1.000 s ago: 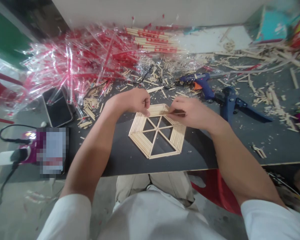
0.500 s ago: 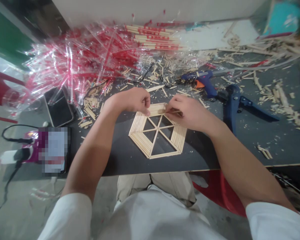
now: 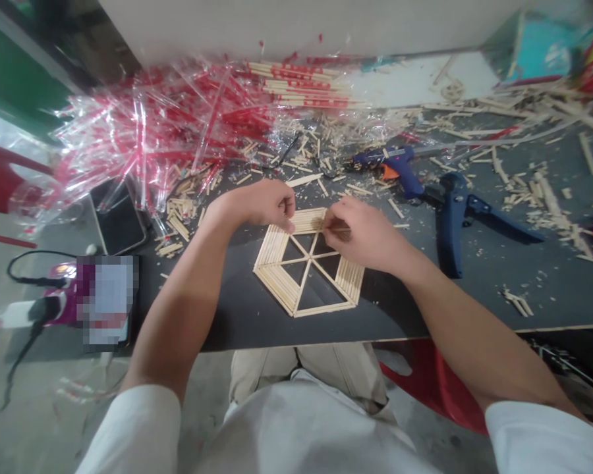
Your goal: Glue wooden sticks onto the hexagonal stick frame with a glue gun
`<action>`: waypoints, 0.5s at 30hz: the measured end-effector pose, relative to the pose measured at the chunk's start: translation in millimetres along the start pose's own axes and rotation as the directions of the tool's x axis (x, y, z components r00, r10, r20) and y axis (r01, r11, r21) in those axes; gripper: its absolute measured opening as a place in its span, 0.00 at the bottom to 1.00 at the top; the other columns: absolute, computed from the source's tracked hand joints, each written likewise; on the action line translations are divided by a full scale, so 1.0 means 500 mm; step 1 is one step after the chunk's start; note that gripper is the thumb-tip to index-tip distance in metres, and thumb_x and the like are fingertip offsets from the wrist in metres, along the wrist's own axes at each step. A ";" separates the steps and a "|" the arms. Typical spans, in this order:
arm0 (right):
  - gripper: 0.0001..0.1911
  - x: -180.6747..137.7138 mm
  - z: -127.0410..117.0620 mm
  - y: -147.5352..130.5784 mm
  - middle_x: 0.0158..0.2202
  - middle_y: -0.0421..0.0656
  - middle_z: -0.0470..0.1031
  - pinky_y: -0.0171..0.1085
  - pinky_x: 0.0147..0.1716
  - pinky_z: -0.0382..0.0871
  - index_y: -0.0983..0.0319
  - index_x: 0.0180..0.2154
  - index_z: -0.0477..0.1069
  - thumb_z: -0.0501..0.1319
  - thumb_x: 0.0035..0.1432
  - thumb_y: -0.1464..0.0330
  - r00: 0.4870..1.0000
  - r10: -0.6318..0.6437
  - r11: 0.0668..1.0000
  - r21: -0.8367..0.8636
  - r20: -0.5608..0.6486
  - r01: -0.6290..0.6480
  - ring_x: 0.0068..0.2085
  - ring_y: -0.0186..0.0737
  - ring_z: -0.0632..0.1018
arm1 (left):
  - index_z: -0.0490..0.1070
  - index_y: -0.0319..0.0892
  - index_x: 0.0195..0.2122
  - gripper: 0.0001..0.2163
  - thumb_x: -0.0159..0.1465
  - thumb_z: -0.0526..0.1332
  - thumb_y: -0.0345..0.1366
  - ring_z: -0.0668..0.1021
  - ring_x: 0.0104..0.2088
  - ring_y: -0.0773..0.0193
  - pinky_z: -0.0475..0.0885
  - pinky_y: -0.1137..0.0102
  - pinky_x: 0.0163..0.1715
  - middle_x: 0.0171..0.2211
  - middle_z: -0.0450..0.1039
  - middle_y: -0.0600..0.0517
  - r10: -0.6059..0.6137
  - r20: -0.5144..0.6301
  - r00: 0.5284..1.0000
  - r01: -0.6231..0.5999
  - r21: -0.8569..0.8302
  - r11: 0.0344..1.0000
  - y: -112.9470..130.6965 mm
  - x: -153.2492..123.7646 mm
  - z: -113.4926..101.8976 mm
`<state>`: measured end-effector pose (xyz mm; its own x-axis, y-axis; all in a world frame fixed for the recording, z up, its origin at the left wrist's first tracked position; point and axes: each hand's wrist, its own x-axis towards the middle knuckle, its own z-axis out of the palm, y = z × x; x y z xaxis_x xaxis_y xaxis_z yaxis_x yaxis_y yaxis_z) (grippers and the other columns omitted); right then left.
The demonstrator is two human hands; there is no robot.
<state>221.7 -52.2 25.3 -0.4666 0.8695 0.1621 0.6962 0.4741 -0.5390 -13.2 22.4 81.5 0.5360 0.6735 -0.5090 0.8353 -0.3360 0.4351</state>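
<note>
Hexagon of sticks (image 3: pixel 310 258): far corners under left hand (image 3: pixel 273 204), right hand (image 3: pixel 360 232).

My right grip (image 3: pixel 363 230) is shifting inward over the stick hexagon (image 3: pixel 310 258), covering more of its right-hand corner than before.

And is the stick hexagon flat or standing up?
Lying flat: the stick hexagon is spread out on the dark tabletop, its spokes seen from above.
</note>
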 end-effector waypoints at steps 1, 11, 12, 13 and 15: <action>0.06 -0.002 0.003 -0.004 0.35 0.44 0.71 0.41 0.37 0.67 0.58 0.34 0.68 0.63 0.57 0.74 1.000 0.021 1.000 -0.005 -0.020 -0.021 0.37 0.44 0.75 | 0.76 0.43 0.37 0.11 0.56 0.71 0.41 0.75 0.30 0.61 0.65 0.68 0.32 0.28 0.73 0.53 0.006 -0.002 1.000 -0.006 -0.003 1.000 -0.001 0.000 0.001; 0.06 -0.002 0.014 -0.004 0.37 0.46 0.70 0.43 0.41 0.69 0.58 0.34 0.68 0.63 0.59 0.73 0.999 0.024 1.000 0.002 -0.040 -0.023 0.40 0.46 0.75 | 0.74 0.44 0.36 0.11 0.56 0.71 0.42 0.75 0.30 0.61 0.64 0.67 0.32 0.28 0.72 0.53 -0.007 0.013 1.000 0.008 -0.012 1.000 -0.003 0.001 0.001; 0.05 -0.002 0.014 -0.005 0.37 0.46 0.70 0.43 0.42 0.69 0.58 0.34 0.68 0.63 0.59 0.73 0.999 0.027 1.000 0.000 -0.037 -0.028 0.40 0.47 0.75 | 0.74 0.44 0.36 0.11 0.57 0.71 0.42 0.75 0.30 0.61 0.64 0.67 0.32 0.28 0.72 0.53 -0.014 0.016 1.000 0.014 -0.008 1.000 -0.003 0.001 0.000; 0.05 -0.001 0.013 -0.007 0.37 0.46 0.69 0.43 0.42 0.69 0.59 0.34 0.68 0.63 0.60 0.73 0.999 0.034 0.999 -0.002 -0.032 -0.034 0.41 0.47 0.75 | 0.74 0.44 0.37 0.12 0.57 0.71 0.42 0.74 0.30 0.61 0.64 0.67 0.32 0.28 0.72 0.53 -0.018 0.020 1.000 0.019 -0.004 1.000 -0.002 0.001 0.000; 0.04 -0.001 0.012 -0.012 0.37 0.46 0.68 0.43 0.42 0.69 0.59 0.34 0.68 0.62 0.60 0.72 0.999 0.052 0.999 -0.007 -0.016 -0.052 0.41 0.47 0.75 | 0.73 0.44 0.38 0.13 0.57 0.70 0.43 0.74 0.31 0.61 0.64 0.68 0.32 0.28 0.71 0.53 -0.022 0.031 0.999 0.022 0.000 1.000 -0.001 0.000 -0.001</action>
<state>214.5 -56.3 23.4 -0.4206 0.8952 0.1472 0.7234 0.4288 -0.5411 -13.5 22.8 81.8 0.5212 0.6599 -0.5412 0.8468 -0.3213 0.4238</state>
